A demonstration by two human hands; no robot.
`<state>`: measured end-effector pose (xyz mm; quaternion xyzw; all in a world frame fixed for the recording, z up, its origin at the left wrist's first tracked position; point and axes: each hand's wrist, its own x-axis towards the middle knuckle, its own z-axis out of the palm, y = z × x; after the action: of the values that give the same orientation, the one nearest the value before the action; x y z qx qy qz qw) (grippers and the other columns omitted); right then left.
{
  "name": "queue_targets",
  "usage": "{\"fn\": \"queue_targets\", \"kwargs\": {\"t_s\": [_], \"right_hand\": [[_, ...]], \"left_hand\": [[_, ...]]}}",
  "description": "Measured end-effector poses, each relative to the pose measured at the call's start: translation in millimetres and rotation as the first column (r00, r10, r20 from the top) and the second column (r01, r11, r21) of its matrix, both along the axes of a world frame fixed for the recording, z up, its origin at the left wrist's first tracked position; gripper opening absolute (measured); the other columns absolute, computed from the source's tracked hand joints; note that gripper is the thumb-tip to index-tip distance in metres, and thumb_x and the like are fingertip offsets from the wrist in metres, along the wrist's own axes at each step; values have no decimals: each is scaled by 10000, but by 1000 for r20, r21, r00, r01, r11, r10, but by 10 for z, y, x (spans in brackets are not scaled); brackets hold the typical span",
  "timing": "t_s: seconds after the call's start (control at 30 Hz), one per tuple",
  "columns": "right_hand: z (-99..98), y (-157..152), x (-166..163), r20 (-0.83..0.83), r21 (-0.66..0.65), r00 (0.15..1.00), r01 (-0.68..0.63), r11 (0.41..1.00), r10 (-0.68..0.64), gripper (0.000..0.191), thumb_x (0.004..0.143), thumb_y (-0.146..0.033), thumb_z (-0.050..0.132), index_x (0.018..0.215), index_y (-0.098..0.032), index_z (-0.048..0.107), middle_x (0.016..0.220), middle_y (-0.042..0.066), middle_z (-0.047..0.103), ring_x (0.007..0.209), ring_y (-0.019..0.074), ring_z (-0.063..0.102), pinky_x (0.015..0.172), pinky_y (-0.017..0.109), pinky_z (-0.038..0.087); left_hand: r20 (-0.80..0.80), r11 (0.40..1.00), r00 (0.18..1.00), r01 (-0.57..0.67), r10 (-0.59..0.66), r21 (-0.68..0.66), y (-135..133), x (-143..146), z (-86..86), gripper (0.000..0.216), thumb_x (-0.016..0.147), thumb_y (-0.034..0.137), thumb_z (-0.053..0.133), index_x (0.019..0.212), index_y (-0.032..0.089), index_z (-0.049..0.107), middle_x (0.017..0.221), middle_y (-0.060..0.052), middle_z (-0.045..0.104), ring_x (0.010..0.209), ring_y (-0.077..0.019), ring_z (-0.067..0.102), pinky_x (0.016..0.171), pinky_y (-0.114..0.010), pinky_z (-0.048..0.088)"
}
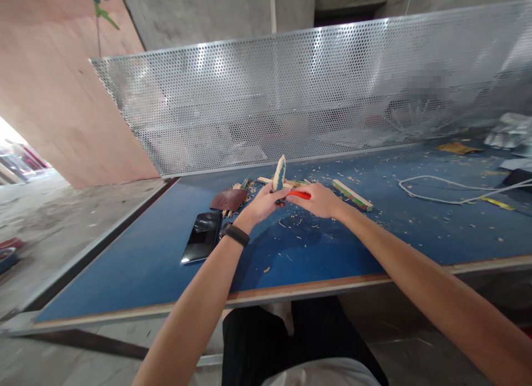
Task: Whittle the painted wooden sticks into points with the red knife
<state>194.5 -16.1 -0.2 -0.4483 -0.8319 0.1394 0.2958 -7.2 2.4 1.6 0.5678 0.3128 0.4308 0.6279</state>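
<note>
The left hand hides the base of the wooden piece, the right hand most of the red tool.

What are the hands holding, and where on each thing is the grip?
The left hand grips the carved wooden piece at its lower end, tip upward. The right hand holds a red-handled tool by the handle.
</note>
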Motion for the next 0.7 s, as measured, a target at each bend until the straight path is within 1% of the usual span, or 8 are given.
{"fn": "queue_targets", "kwargs": {"t_s": [0.07, 0.17, 0.23, 0.33, 0.5, 0.6, 0.7], "right_hand": [[1, 8, 11, -15, 7, 1000, -4, 1000, 4, 512, 977, -662, 516, 969, -255, 827, 881, 62, 789, 775, 243, 665, 716, 376, 443], [0, 14, 17, -34, 28, 999, -1, 1000, 2, 501, 968, -661, 534, 945, -252, 823, 869, 60, 780, 747, 231, 648, 698, 373, 424], [4, 13, 16, -36, 29, 999, 4, 1000, -3, 501, 971, -656, 531, 928, -247, 816, 837, 56, 768, 719, 220, 635, 678, 368, 407], [10, 13, 21, -13, 15, 999, 33, 999, -33, 524, 973, -675, 510, 920, -249, 811, 765, 43, 741, 683, 215, 619, 650, 366, 386], [6, 17, 30, 12, 26, 996, 85, 996, -85, 513, 961, -689, 527, 977, -277, 832, 778, 46, 748, 707, 232, 638, 653, 370, 395], [-2, 12, 19, 22, 38, 993, 112, 993, -113, 504, 963, -685, 527, 1013, -291, 838, 791, 52, 757, 719, 243, 658, 650, 367, 396], [-10, 10, -5, 43, 59, 984, 170, 984, -173, 529, 952, -707, 526, 1101, -306, 837, 823, 68, 771, 755, 263, 680, 653, 366, 399]], "left_hand": [[33, 1000, 999, 4, -3, -15, -20, 4, 15, 254, 850, 195, 806, 1051, 144, 659, 902, -38, 682, 741, -100, 611, 680, -247, 465], [43, 1000, 999, 3, -2, -11, -35, 3, 25, 209, 875, 194, 787, 1020, 142, 646, 895, -38, 675, 761, -103, 616, 713, -257, 478], [43, 1000, 999, 6, -6, 3, -34, -1, 23, 197, 888, 215, 785, 985, 144, 629, 864, -26, 656, 751, -98, 605, 719, -257, 479], [12, 999, 1000, 12, -12, 42, -16, -6, 7, 232, 896, 275, 797, 966, 153, 612, 824, -3, 622, 719, -89, 577, 707, -253, 472], [-102, 990, 995, 5, 9, 140, 45, -5, -50, 267, 920, 365, 776, 952, 155, 613, 805, 3, 602, 677, -81, 536, 665, -249, 449], [-118, 982, 992, -28, 51, 188, 76, 8, -74, 284, 919, 393, 773, 917, 165, 604, 767, 12, 592, 649, -81, 522, 640, -246, 442], [-119, 975, 989, -60, 87, 216, 85, 42, -80, 305, 915, 402, 779, 868, 176, 580, 723, 25, 577, 624, -78, 519, 618, -239, 437]]}}
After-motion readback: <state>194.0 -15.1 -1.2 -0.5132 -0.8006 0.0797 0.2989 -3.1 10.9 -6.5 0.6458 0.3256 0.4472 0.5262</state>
